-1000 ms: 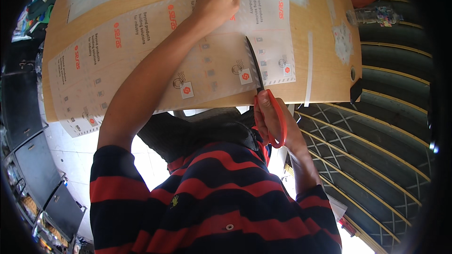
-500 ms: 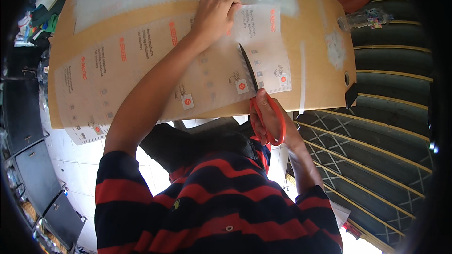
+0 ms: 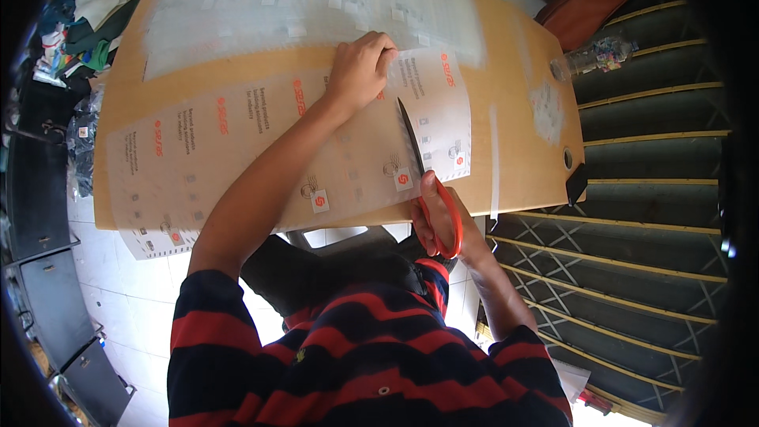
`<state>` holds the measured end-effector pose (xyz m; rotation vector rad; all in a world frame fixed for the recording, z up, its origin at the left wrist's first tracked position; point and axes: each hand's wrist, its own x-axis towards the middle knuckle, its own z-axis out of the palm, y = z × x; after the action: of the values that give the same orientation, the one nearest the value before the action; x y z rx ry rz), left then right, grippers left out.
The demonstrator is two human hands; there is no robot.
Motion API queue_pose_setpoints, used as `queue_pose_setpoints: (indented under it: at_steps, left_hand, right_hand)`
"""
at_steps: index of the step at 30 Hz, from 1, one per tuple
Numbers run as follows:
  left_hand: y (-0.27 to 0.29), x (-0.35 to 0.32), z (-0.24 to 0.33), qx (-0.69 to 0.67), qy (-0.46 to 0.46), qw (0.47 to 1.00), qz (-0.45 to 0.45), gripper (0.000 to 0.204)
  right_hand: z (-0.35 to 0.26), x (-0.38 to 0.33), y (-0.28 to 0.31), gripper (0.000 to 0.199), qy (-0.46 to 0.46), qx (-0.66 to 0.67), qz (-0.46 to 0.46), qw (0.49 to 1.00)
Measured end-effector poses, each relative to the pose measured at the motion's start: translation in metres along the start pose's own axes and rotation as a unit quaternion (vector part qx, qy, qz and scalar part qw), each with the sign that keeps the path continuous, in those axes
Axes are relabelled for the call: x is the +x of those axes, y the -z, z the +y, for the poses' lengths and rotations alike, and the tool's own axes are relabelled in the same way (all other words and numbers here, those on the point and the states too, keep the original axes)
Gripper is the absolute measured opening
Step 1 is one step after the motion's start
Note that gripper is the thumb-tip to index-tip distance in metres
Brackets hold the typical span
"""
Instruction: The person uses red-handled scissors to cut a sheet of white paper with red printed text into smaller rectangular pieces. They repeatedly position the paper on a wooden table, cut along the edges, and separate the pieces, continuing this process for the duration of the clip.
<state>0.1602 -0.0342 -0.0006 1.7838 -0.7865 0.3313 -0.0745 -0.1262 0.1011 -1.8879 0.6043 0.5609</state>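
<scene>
A long translucent plastic sheet [image 3: 245, 146] with red and dark print lies over the tan tabletop, its near left corner hanging past the front edge. My left hand [image 3: 361, 71] is closed at the sheet's far edge, the fingers curled down on it. Below and to the right, my right hand [image 3: 431, 217] grips red-handled scissors [image 3: 412, 139] by the loops. Their dark blade points away from me along the sheet, left of its right-hand end. Only one blade shows clearly, so how far the scissors are spread is hard to tell.
A whitish film [image 3: 316, 0] covers the far part of the tabletop [image 3: 514, 182]. A clear plastic bottle [image 3: 593, 59] lies at the right edge near a brown bag [image 3: 593, 0]. A ribbed metal shutter [image 3: 648, 213] stands right; dark cabinets [image 3: 59, 292] stand left.
The whole scene sits lower in the picture as the view has shifted. Both hands keep about the same places on the sheet, and the scissors' handles look slightly turned.
</scene>
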Motion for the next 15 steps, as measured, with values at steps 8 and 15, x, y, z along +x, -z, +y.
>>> queue_pose_setpoints:
  at_steps: [8,15]
  left_hand:
    - [-0.001,0.000,-0.003,-0.014,0.011,1.000,0.004,0.010]
    - [-0.001,0.000,-0.003,-0.028,0.018,0.999,0.006,0.010]
  right_hand:
    - [0.012,0.007,-0.003,0.085,0.015,-0.007,0.019,1.000]
    - [0.008,0.004,0.000,0.088,0.010,-0.037,0.013,0.999]
